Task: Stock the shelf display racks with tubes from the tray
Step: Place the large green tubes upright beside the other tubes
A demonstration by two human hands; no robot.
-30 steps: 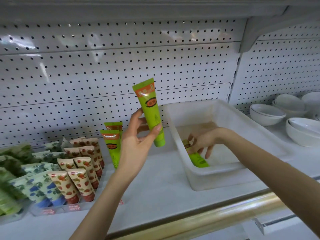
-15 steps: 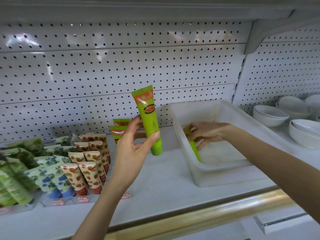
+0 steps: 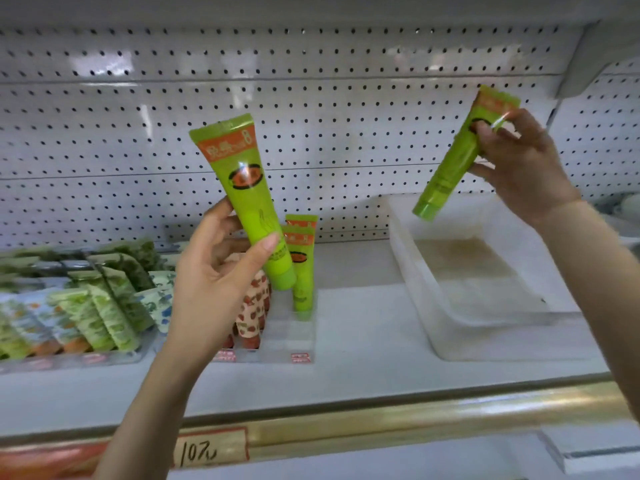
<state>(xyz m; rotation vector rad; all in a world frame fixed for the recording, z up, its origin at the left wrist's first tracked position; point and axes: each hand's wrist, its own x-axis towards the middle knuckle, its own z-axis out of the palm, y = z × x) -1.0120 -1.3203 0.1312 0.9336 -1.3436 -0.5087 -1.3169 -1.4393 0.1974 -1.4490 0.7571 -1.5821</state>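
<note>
Your left-side racks (image 3: 86, 358) are well filled with patterned tubes. Your left hand (image 3: 214, 289) grips a green tube (image 3: 242, 188) between thumb and curled fingers over the clear rack (image 3: 298, 337), where two standing tubes (image 3: 303, 271) occupy the back and the front slots are vacant. Your right hand (image 3: 526, 174) pinches a second green tube (image 3: 457, 157) above the tray (image 3: 433, 306), which appears emptied; I judge only these two remain.
</note>
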